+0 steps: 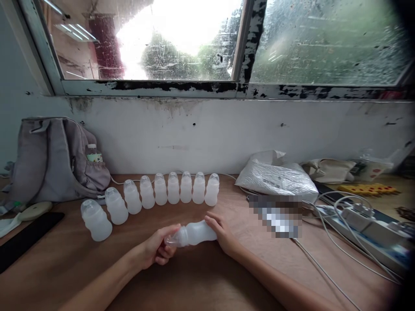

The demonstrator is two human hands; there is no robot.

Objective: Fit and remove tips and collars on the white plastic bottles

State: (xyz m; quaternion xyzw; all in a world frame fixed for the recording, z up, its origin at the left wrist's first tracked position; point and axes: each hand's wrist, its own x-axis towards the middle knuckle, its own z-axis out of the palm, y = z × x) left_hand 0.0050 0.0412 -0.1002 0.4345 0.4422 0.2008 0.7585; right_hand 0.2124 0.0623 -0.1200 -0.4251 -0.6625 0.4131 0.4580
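A frosted white bottle (199, 232) with a clear cap lies sideways between my two hands, its cap end to the left. My left hand (161, 245) is closed around the clear cap. At the other end, my right hand (220, 231) grips the base, thumb and fingers against it. Beyond my hands, several similar bottles with clear domed caps stand upright in a curved row, from the leftmost bottle (96, 220) to the rightmost bottle (212, 190).
A grey backpack (52, 160) leans at the left wall, near a black strip (29, 237). To the right are a silver plastic package (277, 177), a blurred device (277, 218) with a cable, and a power strip (366, 231) with tangled white cords.
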